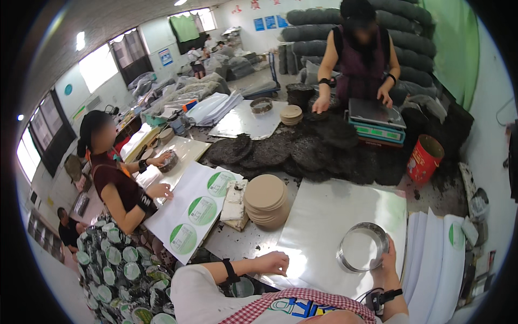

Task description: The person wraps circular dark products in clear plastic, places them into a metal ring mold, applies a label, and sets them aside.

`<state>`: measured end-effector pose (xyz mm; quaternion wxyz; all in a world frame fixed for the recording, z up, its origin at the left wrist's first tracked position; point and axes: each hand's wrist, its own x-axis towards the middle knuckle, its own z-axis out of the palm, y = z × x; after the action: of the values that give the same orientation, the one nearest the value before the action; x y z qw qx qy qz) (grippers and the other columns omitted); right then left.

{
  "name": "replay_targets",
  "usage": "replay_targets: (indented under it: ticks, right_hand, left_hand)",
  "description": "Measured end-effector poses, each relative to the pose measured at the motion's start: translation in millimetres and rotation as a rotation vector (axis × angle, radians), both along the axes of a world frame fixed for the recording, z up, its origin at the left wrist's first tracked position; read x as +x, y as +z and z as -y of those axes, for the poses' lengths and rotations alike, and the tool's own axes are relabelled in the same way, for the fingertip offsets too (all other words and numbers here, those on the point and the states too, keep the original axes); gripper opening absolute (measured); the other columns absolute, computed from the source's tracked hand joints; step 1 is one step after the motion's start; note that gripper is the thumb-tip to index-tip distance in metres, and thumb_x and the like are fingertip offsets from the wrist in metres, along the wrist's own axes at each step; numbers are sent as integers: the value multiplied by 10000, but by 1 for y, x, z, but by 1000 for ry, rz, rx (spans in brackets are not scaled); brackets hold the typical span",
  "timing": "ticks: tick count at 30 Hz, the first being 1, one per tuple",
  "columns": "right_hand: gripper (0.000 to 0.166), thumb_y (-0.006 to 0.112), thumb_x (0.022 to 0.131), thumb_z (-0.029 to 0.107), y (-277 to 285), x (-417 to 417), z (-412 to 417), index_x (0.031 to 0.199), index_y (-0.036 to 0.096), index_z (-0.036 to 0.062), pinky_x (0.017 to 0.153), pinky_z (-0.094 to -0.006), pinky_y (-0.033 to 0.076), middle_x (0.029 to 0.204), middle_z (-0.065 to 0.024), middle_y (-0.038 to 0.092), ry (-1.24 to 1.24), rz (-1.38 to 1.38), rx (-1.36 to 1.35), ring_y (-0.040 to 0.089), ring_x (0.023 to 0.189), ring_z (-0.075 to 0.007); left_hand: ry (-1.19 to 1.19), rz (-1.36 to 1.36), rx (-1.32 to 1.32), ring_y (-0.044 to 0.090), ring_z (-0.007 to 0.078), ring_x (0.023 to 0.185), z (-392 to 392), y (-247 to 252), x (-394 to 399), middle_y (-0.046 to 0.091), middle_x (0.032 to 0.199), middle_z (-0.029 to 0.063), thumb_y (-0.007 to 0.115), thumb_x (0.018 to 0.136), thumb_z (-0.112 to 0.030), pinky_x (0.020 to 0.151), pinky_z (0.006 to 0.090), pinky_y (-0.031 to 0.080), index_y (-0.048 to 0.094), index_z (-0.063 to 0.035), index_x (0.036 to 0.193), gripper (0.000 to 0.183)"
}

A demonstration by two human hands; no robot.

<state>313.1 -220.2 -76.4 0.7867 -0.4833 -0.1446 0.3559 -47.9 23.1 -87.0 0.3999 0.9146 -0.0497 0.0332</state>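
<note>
My right hand grips the right side of a round metal ring mould, which rests on a shiny plastic-covered sheet on the table. Inside the ring lies a pale surface. My left hand hovers at or rests on the sheet's lower left edge; its fingers are curled and nothing shows in them. Beyond it stands a tall stack of round tan cardboard discs, with white blocks against its left side. Dark flat round cakes of seaweed-like material are heaped behind the sheet.
A co-worker across the table reaches to the dark cakes and a digital scale. Another at the left handles a second ring near printed label sheets. A red bucket and white sheets are at right; wrapped packs lie lower left.
</note>
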Motion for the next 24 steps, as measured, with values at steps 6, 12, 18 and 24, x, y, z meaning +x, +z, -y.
replay_targets:
  ticks: [6, 12, 18, 24]
  right_hand:
    - [767, 480, 656, -72, 74, -37, 6, 1409, 387, 32, 969, -331, 472, 1306, -148, 526, 10, 284, 142, 572, 1127, -245]
    - [740, 424, 648, -40, 48, -142, -41, 1385, 415, 27, 1112, -351, 265, 1377, -172, 450, 332, 792, -130, 397, 1309, -293]
    - [767, 623, 847, 292, -85, -66, -3, 1439, 244, -14, 1156, -450, 115, 1429, -255, 363, -65, 1229, -765, 242, 1374, -406]
    - [694, 442, 952, 444, 78, -92, 53, 1480, 225, 49, 1169, -448, 55, 1506, -227, 258, 992, 703, -358, 195, 1422, -340]
  left_hand:
    - [19, -487, -168, 601, 254, 821, -13, 18, 29, 643, 823, 92, 623, 854, -178, 756, 381, 468, 676, -95, 843, 99]
    - [232, -87, -27, 600, 286, 679, -18, 186, 143, 608, 739, 126, 497, 951, -203, 611, 402, 448, 555, -36, 919, 180]
    - [433, -151, 102, 582, 385, 702, 11, 130, 70, 603, 735, 164, 505, 946, -220, 621, 446, 454, 555, -50, 883, 188]
    - [273, -311, 282, 589, 374, 837, 25, 20, 39, 635, 884, 158, 540, 907, -248, 754, 436, 469, 610, -45, 985, 228]
